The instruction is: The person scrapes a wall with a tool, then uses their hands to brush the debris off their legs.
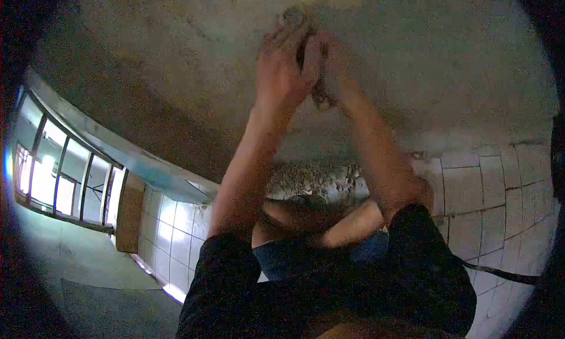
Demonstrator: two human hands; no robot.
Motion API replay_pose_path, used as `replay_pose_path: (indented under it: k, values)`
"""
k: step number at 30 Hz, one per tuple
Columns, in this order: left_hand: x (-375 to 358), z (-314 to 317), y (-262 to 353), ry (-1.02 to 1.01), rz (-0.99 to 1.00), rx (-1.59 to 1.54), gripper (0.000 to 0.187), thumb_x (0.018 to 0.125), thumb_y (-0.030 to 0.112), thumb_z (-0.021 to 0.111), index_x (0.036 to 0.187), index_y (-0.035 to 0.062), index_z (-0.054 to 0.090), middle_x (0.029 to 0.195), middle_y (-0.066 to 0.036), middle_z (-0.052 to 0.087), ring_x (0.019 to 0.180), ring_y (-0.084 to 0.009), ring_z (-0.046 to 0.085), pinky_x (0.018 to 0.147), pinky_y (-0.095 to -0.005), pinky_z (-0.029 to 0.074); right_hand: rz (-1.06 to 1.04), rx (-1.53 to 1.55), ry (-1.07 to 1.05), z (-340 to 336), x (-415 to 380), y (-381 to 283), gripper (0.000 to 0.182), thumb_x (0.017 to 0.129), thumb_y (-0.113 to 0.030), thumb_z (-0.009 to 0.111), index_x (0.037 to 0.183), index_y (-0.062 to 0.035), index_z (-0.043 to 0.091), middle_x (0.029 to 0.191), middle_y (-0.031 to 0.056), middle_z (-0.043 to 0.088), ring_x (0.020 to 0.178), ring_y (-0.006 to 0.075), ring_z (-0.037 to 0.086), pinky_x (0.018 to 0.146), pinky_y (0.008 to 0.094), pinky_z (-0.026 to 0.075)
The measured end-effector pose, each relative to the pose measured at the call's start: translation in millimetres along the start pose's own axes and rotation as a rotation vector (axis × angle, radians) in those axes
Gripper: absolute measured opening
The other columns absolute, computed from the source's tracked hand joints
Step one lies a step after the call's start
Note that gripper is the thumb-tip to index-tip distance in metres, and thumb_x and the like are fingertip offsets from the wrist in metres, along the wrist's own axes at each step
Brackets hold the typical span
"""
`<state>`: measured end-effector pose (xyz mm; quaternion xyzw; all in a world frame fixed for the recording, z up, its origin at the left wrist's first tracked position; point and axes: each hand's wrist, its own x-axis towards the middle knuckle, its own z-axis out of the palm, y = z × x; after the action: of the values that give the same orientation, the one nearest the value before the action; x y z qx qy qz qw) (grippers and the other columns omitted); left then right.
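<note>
Both hands are together over a broad, dull greenish-brown surface (194, 62), close in front of my body. My left hand (283, 65) is curled, its fingers bent around something dark that I cannot make out. Pressed against it from the right, my right hand (336, 62) is closed around the same spot. A small lumpy brown piece (321, 98) pokes out below, between the wrists. Just past the left fingertips is a small roundish greyish thing (292, 16). Dim light and grain hide the details, and the fingers cover most of what lies between the palms.
Below the hands runs a rough, flaking edge (318, 180), with my bare legs (353, 224) beneath it. White tiles (474, 192) are at right. At left, a pale curved ledge (135, 159) borders the surface, beyond it a barred window (65, 168). A dark cable (500, 273) crosses the lower right.
</note>
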<state>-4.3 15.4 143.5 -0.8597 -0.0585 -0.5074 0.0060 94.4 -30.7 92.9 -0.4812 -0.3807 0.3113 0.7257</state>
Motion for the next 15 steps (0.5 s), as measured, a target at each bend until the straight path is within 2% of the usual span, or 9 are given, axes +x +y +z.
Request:
replay_pose_path:
  k: [2,4,5,7,8,10,13,14,15]
  values:
    - [0,-4,3,-0.051,0.002,0.013,0.028,0.090,0.019,0.057,0.108,-0.0010,0.065,0.108,-0.019,0.067,0.102,-0.0363,0.062,0.099,-0.0472,0.042,-0.054,0.087,-0.065,-11,-1,-7,0.049,0.102,-0.045,0.033,0.129,-0.0062,0.046,0.098,0.0098,0.062,0.056,0.0134,0.055,0.039,0.0284,0.042]
    - [-6,-3,3,0.043,0.079,0.091,0.031,0.090,0.020,0.057,0.110,-0.0030,0.064,0.112,-0.021,0.066,0.104,-0.0387,0.061,0.100,-0.0485,0.041,-0.107,0.019,-0.433,-16,-39,-53,0.051,0.103,-0.043,0.029,0.131,-0.0056,0.048,0.102,0.0111,0.062,0.057,0.0148,0.055,0.042,0.0277,0.044]
    - [-15,-4,8,0.051,0.086,0.096,0.031,0.090,0.020,0.057,0.110,-0.0030,0.064,0.112,-0.021,0.066,0.104,-0.0387,0.061,0.100,-0.0485,0.041,-0.118,0.016,-0.438,-10,-50,-49,0.051,0.103,-0.043,0.029,0.131,-0.0056,0.048,0.102,0.0111,0.062,0.057,0.0148,0.055,0.042,0.0277,0.044]
    - [-43,-7,23,0.019,-0.059,0.145,0.035,0.091,0.022,0.057,0.113,-0.0052,0.062,0.118,-0.024,0.062,0.109,-0.0414,0.058,0.101,-0.0489,0.041,0.017,-0.190,-0.028,4,-60,-28,0.050,0.104,-0.040,0.029,0.136,-0.0055,0.047,0.110,0.0122,0.062,0.070,0.0175,0.060,0.055,0.0285,0.050]
    - [-51,-5,25,0.033,-0.044,0.148,0.035,0.091,0.022,0.057,0.113,-0.0052,0.062,0.118,-0.024,0.062,0.109,-0.0414,0.058,0.101,-0.0489,0.041,-0.002,-0.191,-0.028,-3,-52,-9,0.050,0.104,-0.040,0.029,0.136,-0.0055,0.047,0.110,0.0122,0.062,0.070,0.0175,0.060,0.055,0.0285,0.050]
    - [-60,2,25,-0.066,-0.110,0.198,0.038,0.090,0.022,0.058,0.115,-0.0064,0.060,0.124,-0.027,0.058,0.113,-0.0438,0.056,0.101,-0.0490,0.040,0.049,-0.041,-0.070,-27,-34,29,0.047,0.104,-0.032,0.033,0.142,-0.0060,0.043,0.119,0.0133,0.060,0.086,0.0194,0.060,0.068,0.0310,0.052]
    - [-49,8,28,-0.122,-0.202,0.069,0.040,0.090,0.022,0.057,0.119,-0.0061,0.058,0.125,-0.027,0.057,0.115,-0.0430,0.055,0.102,-0.0487,0.040,-0.064,-0.115,-0.044,-24,-39,22,0.046,0.103,-0.029,0.036,0.143,-0.0067,0.041,0.124,0.0139,0.057,0.099,0.0211,0.058,0.079,0.0332,0.051]
    - [-48,9,29,-0.122,-0.199,0.067,0.040,0.090,0.022,0.057,0.119,-0.0061,0.058,0.125,-0.027,0.057,0.115,-0.0430,0.055,0.102,-0.0487,0.040,-0.065,-0.115,-0.041,-26,-35,25,0.046,0.103,-0.029,0.036,0.143,-0.0067,0.041,0.124,0.0139,0.057,0.099,0.0211,0.058,0.079,0.0332,0.051]
    - [-45,10,29,-0.129,-0.186,0.054,0.040,0.090,0.021,0.057,0.120,-0.0061,0.057,0.125,-0.026,0.057,0.115,-0.0431,0.055,0.101,-0.0485,0.040,-0.193,-0.222,-0.083,-30,-28,30,0.046,0.103,-0.029,0.036,0.144,-0.0074,0.040,0.124,0.0141,0.057,0.095,0.0209,0.059,0.074,0.0328,0.052]
